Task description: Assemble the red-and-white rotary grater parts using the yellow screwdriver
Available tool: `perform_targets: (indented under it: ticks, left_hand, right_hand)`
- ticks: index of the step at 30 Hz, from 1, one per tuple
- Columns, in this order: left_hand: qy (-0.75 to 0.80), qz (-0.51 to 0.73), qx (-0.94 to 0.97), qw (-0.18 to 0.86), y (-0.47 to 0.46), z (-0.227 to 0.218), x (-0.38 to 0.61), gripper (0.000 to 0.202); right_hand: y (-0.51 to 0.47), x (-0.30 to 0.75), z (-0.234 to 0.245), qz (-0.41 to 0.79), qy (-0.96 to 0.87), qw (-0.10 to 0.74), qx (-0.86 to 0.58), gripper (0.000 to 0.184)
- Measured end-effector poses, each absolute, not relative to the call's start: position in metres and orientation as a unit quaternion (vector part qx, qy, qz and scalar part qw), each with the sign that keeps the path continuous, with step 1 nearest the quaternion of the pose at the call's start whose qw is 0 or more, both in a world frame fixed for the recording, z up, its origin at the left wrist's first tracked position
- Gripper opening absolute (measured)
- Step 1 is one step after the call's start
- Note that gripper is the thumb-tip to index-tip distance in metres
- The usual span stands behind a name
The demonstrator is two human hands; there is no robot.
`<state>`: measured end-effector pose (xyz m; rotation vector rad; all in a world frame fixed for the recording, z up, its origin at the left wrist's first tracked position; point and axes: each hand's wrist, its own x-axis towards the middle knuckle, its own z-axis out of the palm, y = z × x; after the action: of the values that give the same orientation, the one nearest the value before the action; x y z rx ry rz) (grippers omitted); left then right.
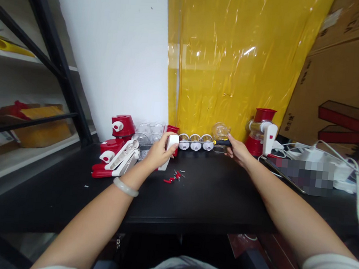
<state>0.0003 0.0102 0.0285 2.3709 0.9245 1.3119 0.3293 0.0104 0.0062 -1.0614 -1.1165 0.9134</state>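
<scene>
My left hand [159, 153] is closed around a white plastic part [173, 140], with a red piece [173, 129] showing just behind it. In my right hand [238, 150] is a screwdriver [222, 142] with a black and yellow handle. Its thin shaft lies level and points left at the white part; whether the tip touches a screw cannot be made out. Below my left hand, small red pieces and screws [175, 176] lie loose on the black table [198, 204]. Three white-ended drums [195, 142] stand in a row behind the shaft.
Red housings [123, 127] and white crank handles [126, 157] are piled at the left, beside clear cups [149, 131]. An assembled red and white rotary grater [260, 131] stands at the right. Past it lie a phone-like device [285, 175] and tangled white cables [358, 168].
</scene>
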Motion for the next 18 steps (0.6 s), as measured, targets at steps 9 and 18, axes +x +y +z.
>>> perform_targets:
  ticks: [9,18]
  left_hand:
    - [0.34,0.424,0.839,0.017,0.0096,0.0315,-0.0038,0.048]
    - [0.348,0.397,0.849,-0.007,0.0062,0.0362,-0.0047,0.058]
  right_hand:
    - [0.011,0.329,0.0068,0.398,-0.436,0.619,-0.518,0.043]
    - [0.0104,0.331,0.0078,0.433,-0.411,0.599,-0.534,0.042]
